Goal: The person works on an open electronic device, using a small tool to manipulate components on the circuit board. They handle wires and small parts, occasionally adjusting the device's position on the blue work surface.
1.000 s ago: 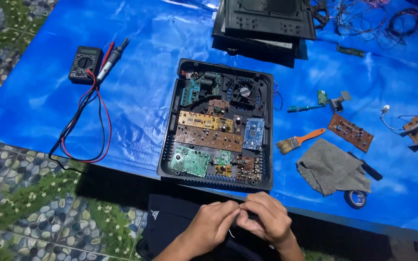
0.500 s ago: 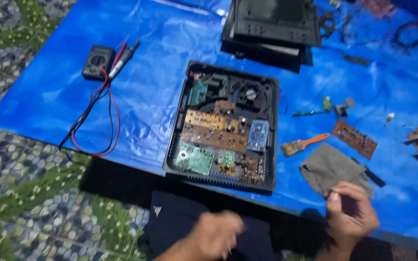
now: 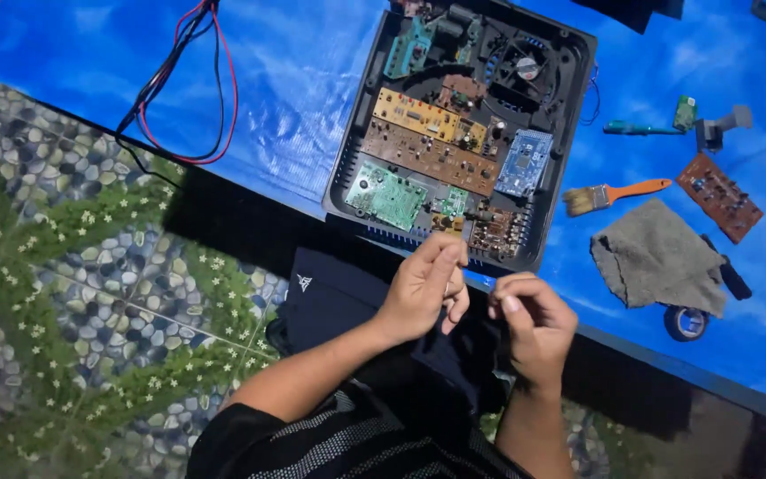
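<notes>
My left hand (image 3: 423, 288) and my right hand (image 3: 534, 324) are close together over my dark lap, just in front of the table's near edge. The left hand's fingertips are pinched together and the right hand's fingers are curled in; nothing shows between them. Right behind the hands lies an open black device case (image 3: 569, 177). Inside it are a green board (image 3: 387, 195), a blue board (image 3: 522, 162), brown boards and a small fan (image 3: 525, 66).
A blue tarp (image 3: 294, 133) covers the table. To the right of the case lie a paintbrush (image 3: 613, 193), a grey cloth (image 3: 653, 257), a tape roll (image 3: 686, 322), a loose brown circuit board (image 3: 718, 197) and a green-handled tool (image 3: 640, 129). Red and black test leads (image 3: 197, 98) lie at the left.
My right hand has come back from the grey cloth at the right and now sits next to my left hand. The view has moved closer and lower.
</notes>
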